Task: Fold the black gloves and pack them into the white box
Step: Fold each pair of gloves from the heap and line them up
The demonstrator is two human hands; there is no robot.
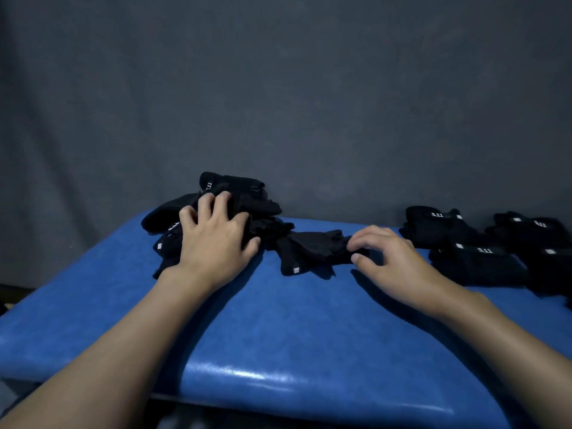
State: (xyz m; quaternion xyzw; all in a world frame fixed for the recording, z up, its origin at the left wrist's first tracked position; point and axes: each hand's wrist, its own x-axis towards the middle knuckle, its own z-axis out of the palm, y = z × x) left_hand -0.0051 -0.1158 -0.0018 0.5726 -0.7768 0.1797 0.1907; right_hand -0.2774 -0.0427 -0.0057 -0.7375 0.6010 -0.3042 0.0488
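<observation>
Currently at sorting/folding stage, by my judgement: one glove (309, 249) lies loose at table centre, crumpled, not yet folded. It sits just right of the unsorted pile (241, 199) at far left-centre, nearly touching it.

R hand (393, 258): thumb and fingertips pinch the right end of the glove; other fingers loosely curled, palm down, low over the table (278, 320).

L hand (213, 239): palm down on the pile, fingers spread, tips bent into the fabric. Cannot tell whether it grips a glove or only steadies the heap.

Folded gloves (464, 243) stacked at far right, approx. two rows, well apart from the pile. White box not in view, so no packing is evident.

Next move, est.: draw the glove clear of the pile toward the near side, flatten it, fold it. Needs L hand to free up and pin one end; limp fabric will bunch otherwise.
</observation>
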